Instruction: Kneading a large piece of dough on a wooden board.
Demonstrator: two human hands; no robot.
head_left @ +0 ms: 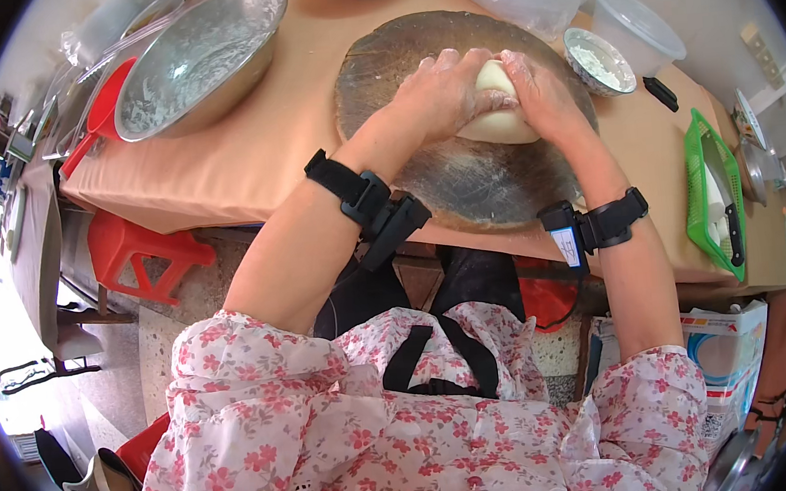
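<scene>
A smooth, pale lump of dough [500,128] rests on a round, dark wooden board [472,192] dusted with flour. My left hand [448,94] wraps over the dough's left side, its thumb pressed across the front. From the right, my right hand [537,93] cups the other side, fingers bent over the top. Both hands carry flour on the fingers. Part of the dough is hidden beneath them. Black straps with small devices circle both forearms.
Left of the board stands a large metal bowl [200,71] beside a red scoop [106,112]. A small bowl of flour [599,61], a clear plastic tub [638,28] and a black clip-like object [660,93] lie to the right. A green basket [698,181] holds a black-handled knife [735,232].
</scene>
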